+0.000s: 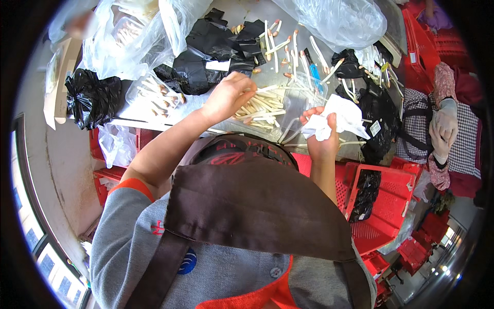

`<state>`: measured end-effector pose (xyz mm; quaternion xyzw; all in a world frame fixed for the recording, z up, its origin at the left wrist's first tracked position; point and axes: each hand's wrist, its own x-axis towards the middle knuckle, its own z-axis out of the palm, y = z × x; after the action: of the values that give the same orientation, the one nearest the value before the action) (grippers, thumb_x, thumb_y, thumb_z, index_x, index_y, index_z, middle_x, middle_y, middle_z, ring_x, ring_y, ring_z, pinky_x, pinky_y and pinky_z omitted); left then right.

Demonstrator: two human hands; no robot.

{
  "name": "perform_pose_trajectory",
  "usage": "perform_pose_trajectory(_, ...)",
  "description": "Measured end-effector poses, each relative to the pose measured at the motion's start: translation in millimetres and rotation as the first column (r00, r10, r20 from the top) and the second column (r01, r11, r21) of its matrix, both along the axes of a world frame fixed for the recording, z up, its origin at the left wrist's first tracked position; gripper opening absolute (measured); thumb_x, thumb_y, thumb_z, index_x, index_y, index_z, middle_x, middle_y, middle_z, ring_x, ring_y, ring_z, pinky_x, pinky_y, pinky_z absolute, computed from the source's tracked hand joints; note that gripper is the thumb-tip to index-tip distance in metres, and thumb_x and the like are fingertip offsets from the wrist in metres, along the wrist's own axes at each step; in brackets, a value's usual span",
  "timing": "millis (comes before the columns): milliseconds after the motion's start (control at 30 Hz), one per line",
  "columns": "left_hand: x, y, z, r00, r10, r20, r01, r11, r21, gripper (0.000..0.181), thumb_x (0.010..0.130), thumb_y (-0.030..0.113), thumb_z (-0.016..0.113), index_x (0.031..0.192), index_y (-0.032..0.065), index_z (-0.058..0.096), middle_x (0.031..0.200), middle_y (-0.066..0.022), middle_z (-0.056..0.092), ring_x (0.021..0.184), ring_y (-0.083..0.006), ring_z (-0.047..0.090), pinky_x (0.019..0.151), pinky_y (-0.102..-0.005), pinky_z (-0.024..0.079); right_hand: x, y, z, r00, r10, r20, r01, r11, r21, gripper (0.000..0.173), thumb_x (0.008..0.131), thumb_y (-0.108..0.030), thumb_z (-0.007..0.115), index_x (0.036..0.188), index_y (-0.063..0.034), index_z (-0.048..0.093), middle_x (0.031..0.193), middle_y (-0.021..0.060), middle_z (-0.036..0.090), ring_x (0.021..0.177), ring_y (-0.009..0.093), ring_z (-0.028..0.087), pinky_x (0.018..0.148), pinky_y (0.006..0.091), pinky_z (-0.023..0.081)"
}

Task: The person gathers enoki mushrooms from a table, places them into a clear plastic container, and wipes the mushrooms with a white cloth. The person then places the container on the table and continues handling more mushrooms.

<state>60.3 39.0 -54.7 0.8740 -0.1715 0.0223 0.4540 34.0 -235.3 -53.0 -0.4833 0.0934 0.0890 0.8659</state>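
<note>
My left hand (231, 92) is over a heap of slender pale vegetable stalks (262, 106) in a clear plastic tray, its fingertips pinched on the end of one pale stalk (268, 88). My right hand (323, 143), palm up, holds a crumpled white cloth or tissue (343, 114) just right of the heap. Beside it lies another clear plastic tray (295, 102), partly hidden. Loose stalks with brown tips (295, 50) are scattered on the metal table beyond, around a blue-handled tool (315, 75). To the left, a clear tray (135, 92) holds more brown-tipped stalks.
Black plastic bags (216, 50) and clear plastic bags (135, 42) cover the table's far side. Another black bag (94, 96) sits at the left end. At the right stands a person with gloved hands (443, 127). Red crates (380, 204) are stacked beside me.
</note>
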Motion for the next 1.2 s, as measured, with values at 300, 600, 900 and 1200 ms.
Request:
perform_pose_trajectory(300, -23, -9, 67, 0.766, -0.369, -0.527, -0.166, 0.677, -0.717, 0.022, 0.098, 0.023, 0.049, 0.103, 0.0032, 0.057, 0.074, 0.0012, 0.057, 0.063, -0.0035, 0.050, 0.054, -0.0176, 0.038, -3, 53, 29, 0.909, 0.417, -0.001, -0.397, 0.864, -0.310, 0.044, 0.098, -0.029, 0.044, 0.126, 0.0051, 0.045, 0.113, 0.0124, 0.058, 0.104, 0.020, 0.055, 0.092, 0.0334, 0.043)
perform_pose_trajectory(600, -45, -24, 76, 0.992, 0.084, -0.095, -0.097, 0.985, -0.142, 0.006, 0.086, 0.001, 0.059, 0.091, -0.0006, 0.059, 0.081, -0.0134, 0.064, 0.073, -0.0250, 0.065, 0.064, -0.0308, 0.049, -2, 98, 44, 0.935, 0.339, 0.105, -0.334, 0.941, -0.061, 0.035, 0.094, -0.022, 0.051, 0.118, 0.0032, 0.052, 0.118, 0.0125, 0.058, 0.109, 0.022, 0.055, 0.095, 0.0361, 0.043)
perform_pose_trajectory(900, -56, 3, 58, 0.805, -0.112, -0.583, -0.152, 0.910, -0.385, 0.014, 0.095, 0.012, 0.053, 0.091, -0.0019, 0.056, 0.074, -0.0007, 0.054, 0.063, -0.0071, 0.050, 0.059, -0.0229, 0.043, 49, -22, 27, 0.975, -0.220, 0.022, 0.210, 0.953, 0.220, 0.026, 0.094, -0.029, 0.052, 0.105, -0.0058, 0.056, 0.103, 0.0092, 0.058, 0.090, 0.024, 0.053, 0.084, 0.0450, 0.044)
perform_pose_trajectory(1200, -48, -8, 55, 0.790, -0.228, -0.568, -0.161, 0.817, -0.553, 0.017, 0.097, 0.016, 0.051, 0.093, -0.0007, 0.055, 0.073, -0.0002, 0.052, 0.065, -0.0069, 0.048, 0.062, -0.0218, 0.042, 92, -39, -17, 0.970, -0.210, 0.121, 0.241, 0.886, -0.395, 0.047, 0.078, -0.002, 0.068, 0.123, 0.0021, 0.053, 0.115, 0.0065, 0.059, 0.103, 0.018, 0.057, 0.088, 0.0300, 0.043)
